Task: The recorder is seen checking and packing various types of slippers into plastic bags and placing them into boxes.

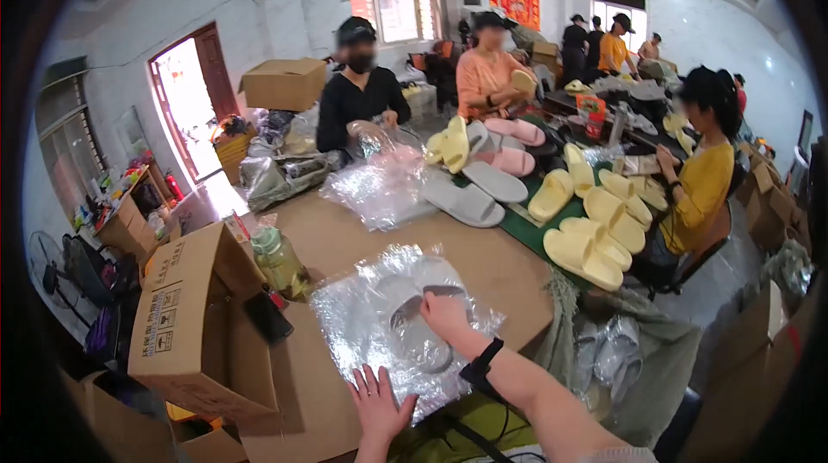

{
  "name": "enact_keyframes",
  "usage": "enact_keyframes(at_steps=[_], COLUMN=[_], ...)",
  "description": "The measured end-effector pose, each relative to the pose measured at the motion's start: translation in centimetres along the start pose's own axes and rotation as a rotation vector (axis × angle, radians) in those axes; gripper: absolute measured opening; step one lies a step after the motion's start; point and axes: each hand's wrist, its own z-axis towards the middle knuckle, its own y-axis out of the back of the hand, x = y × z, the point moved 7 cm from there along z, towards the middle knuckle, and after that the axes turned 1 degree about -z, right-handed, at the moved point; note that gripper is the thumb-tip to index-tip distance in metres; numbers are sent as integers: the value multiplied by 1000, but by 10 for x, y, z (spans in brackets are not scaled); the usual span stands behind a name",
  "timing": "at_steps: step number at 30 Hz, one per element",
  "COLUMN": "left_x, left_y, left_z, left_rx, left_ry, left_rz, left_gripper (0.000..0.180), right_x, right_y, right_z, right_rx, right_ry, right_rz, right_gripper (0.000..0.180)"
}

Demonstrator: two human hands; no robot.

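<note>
A: Item, location?
B: Grey slippers (423, 312) in a clear plastic bag (362, 325), lying on the brown surface (483, 260).
A: Fingers?
B: Right hand (446, 315) is pinching the slipper opening; left hand (377, 403) is lying spread flat on the bag's near edge.
A: Orientation?
B: Long axis is running near-to-far, toes pointing away.

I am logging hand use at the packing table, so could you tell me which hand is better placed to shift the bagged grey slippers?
Probably the right hand: it rests on the grey slippers inside the clear plastic bag. The left hand lies flat at the bag's near edge, away from the slippers.
</note>
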Motion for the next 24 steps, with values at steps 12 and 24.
enact_keyframes(at_steps=[12, 24], left_x=[-7, -20], left_y=[6, 12], left_z=[0, 2], left_rx=[49, 53], left_ry=[10, 7], left_rz=[30, 92], left_gripper=[94, 88], right_x=[-129, -376], right_y=[145, 250], right_z=[-149, -332], right_rx=[-447, -505], right_ry=[-207, -924], right_rz=[130, -656], right_gripper=[14, 21])
